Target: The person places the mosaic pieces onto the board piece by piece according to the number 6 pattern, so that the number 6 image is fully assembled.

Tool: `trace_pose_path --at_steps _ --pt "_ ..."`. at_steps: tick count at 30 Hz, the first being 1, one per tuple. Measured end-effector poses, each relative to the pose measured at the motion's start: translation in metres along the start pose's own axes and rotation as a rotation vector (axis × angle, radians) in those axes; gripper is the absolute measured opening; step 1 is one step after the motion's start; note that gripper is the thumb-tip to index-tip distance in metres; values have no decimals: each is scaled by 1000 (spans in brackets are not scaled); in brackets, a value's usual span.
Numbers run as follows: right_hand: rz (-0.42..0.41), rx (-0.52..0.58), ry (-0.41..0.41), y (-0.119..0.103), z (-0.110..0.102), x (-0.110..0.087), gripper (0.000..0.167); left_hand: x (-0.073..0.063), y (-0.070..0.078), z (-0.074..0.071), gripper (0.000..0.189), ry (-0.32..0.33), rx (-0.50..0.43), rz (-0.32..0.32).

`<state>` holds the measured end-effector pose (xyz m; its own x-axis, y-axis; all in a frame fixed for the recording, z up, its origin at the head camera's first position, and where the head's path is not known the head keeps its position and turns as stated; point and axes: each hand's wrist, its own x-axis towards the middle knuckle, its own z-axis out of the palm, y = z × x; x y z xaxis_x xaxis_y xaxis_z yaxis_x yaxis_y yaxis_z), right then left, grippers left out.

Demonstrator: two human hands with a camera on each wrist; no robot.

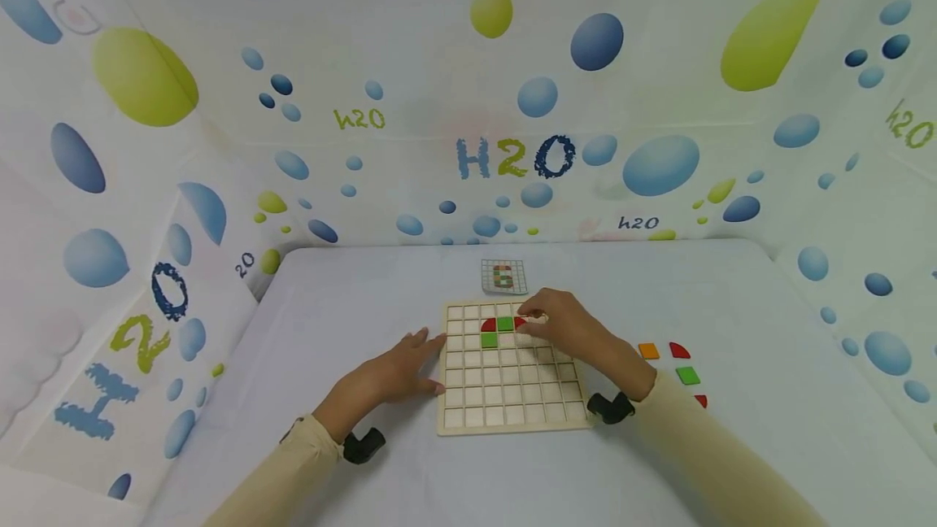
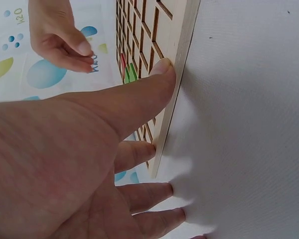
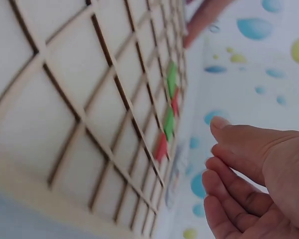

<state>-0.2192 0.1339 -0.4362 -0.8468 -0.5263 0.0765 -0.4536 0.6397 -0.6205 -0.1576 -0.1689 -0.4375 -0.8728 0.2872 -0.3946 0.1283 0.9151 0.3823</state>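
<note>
In the head view, a pale wooden square board with a grid of recessed cells [image 1: 505, 397] lies on a white-covered worktop [image 1: 424, 486]. Four pieces sit in its cells toward 12 o'clock: a red quarter-circle tile [image 1: 487, 325], a flat green square tile [image 1: 505, 324] at its 3 o'clock, a second green square [image 1: 489, 340] at its 6 o'clock, and a small red tile [image 1: 519, 321] beyond the first green one, partly covered by the right hand.

The right hand [image 1: 567, 324] hovers over the board's 1 to 2 o'clock side. Its fingers bend loosely, thumb close to the index, with nothing pinched between them. The left hand [image 1: 401, 366] is at the board's 9 o'clock edge, fingers spread, thumb and index tip touching the wooden rim [image 2: 170, 94].

At 3 o'clock from the board, well apart from it, lie an orange square tile [image 1: 648, 350], a loose red quarter-circle [image 1: 679, 350] at its 3 o'clock, a loose green square [image 1: 688, 375] below that, and another red piece [image 1: 701, 401] at 5 o'clock, partly hidden by the beige right sleeve [image 1: 703, 446]. A small gridded card with a coloured pattern [image 1: 503, 276] lies just beyond the board's 12 o'clock edge.
</note>
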Motion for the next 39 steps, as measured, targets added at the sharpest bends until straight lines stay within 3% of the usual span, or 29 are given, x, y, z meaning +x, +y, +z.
trace_pose_path --at_steps 9,14,21,27,39 --pt "76 -18 169 30 -47 -32 30 1 -2 0 90 -5 -7 8" --pt "120 -54 218 55 -68 -56 32 1 -4 1 89 -1 0 18" --pt "240 -73 207 91 -92 -97 41 -1 -4 1 88 -4 -19 20" --pt "345 -60 188 118 -98 -130 49 -1 -3 0 88 -9 -18 17" --pt "418 -21 88 140 -87 -156 56 0 -5 1 89 -9 -25 8"
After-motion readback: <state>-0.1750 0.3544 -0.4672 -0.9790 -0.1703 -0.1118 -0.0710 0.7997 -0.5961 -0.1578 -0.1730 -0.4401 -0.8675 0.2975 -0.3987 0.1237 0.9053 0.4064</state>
